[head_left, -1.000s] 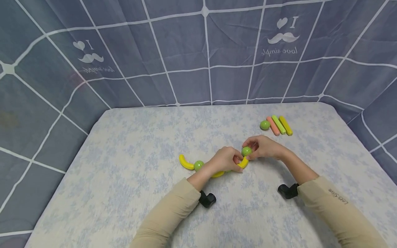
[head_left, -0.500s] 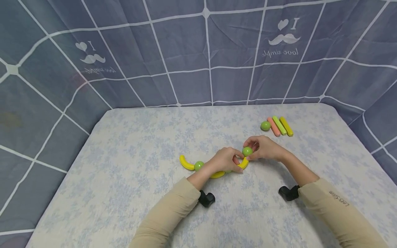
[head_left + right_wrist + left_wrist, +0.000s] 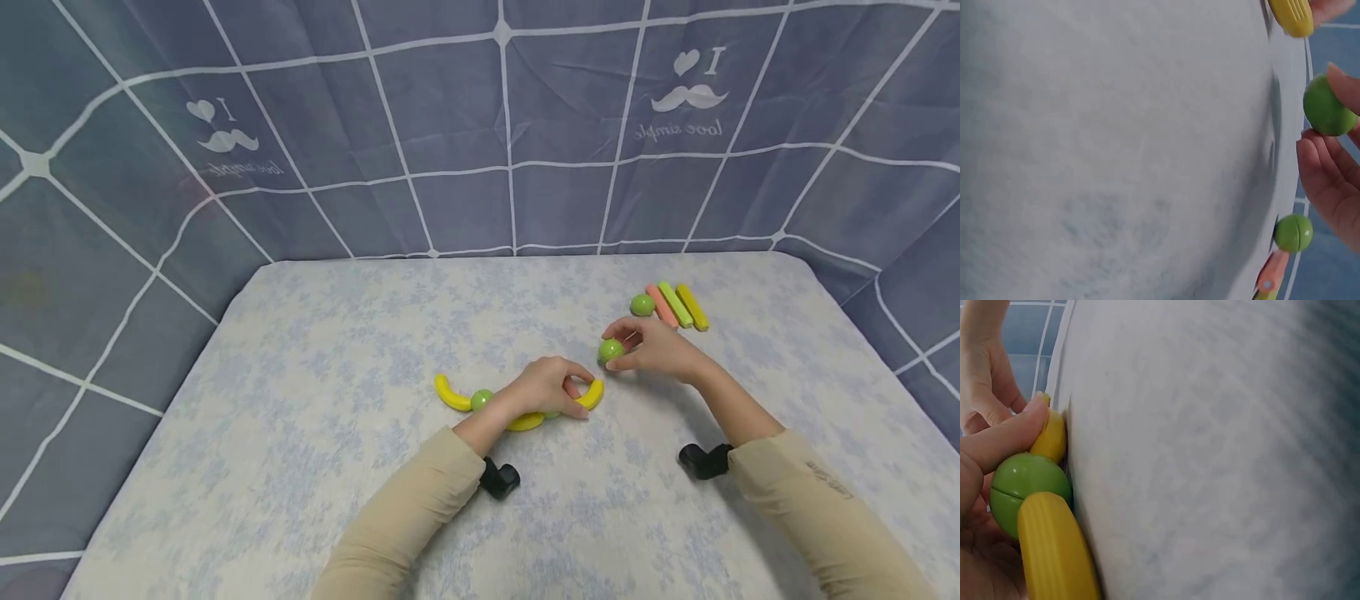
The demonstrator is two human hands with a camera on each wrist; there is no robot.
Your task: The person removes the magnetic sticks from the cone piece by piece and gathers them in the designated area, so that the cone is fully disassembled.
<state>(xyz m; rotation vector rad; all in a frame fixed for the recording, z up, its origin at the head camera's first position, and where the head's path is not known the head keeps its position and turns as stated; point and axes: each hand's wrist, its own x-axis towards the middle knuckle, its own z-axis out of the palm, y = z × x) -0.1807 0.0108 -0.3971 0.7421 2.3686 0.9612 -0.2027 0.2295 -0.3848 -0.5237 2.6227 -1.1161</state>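
In the head view a wavy row lies on the table: a toy banana (image 3: 450,395), a green ball (image 3: 482,400), a second toy banana (image 3: 527,422), a partly hidden green ball (image 3: 552,414) and a third toy banana (image 3: 592,395). My left hand (image 3: 542,387) pinches this third banana (image 3: 1052,439) between thumb and fingers, and the left wrist view shows a seam round the green ball (image 3: 1029,487) beside it. My right hand (image 3: 656,346) pinches another green ball (image 3: 611,351) with thumb and fingertips, apart from the row, to its upper right.
At the back right lie a green ball (image 3: 642,305) and pink (image 3: 662,307), light green (image 3: 676,304) and yellow sticks (image 3: 692,307), side by side. The patterned tabletop (image 3: 337,350) ends at a blue gridded curtain (image 3: 450,125).
My right hand has lifted the green ball from the end of the third banana, up and to the right. My left hand stays in place on that banana.
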